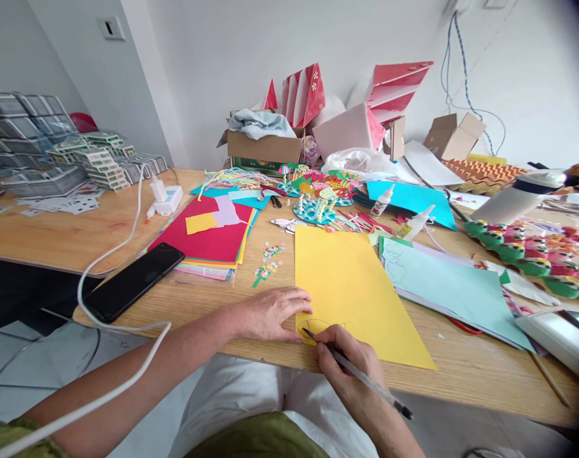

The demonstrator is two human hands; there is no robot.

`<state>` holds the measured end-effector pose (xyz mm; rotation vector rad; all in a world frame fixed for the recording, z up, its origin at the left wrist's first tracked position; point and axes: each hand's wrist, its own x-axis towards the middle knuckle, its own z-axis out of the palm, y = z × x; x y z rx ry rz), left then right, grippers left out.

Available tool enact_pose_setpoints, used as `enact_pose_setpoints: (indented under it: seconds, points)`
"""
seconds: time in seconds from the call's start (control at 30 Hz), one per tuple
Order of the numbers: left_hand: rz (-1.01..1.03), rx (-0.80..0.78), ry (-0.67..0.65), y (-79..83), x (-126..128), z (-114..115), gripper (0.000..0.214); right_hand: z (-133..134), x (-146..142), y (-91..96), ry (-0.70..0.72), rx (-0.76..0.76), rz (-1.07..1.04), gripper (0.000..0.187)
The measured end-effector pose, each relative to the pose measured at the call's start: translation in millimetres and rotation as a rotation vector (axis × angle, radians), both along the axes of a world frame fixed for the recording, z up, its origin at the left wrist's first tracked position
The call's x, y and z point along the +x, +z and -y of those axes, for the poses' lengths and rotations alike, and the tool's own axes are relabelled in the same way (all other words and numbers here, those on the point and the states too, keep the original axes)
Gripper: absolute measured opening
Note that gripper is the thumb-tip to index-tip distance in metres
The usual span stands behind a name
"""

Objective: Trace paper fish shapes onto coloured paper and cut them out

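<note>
A yellow paper sheet [351, 286] lies on the wooden table [213, 305] in front of me. My left hand [270, 313] rests flat on the sheet's near left corner, fingers stretched out. My right hand [349, 364] grips a pen [361, 376] whose tip touches the paper at a small drawn outline [315, 326] near the bottom edge.
A black phone [133, 281] and a white cable [108, 254] lie at left beside a stack of coloured paper [208, 238]. Light blue sheets [446, 283], glue bottles [416, 224], paper cut-outs [318, 191], cardboard boxes [263, 147] and green-pink paper figures [532, 251] crowd the back and right.
</note>
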<state>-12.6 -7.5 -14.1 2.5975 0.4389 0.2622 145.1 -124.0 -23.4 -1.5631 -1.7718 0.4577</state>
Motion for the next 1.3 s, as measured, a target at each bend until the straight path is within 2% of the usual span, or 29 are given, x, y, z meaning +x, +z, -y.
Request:
enact_pose_setpoints:
  seconds: [1.3]
  points:
    - [0.004,0.025,0.000,-2.6,-0.6,-0.6,0.046,-1.0,-0.8,0.2,-0.006,-0.038,-0.025,0.012]
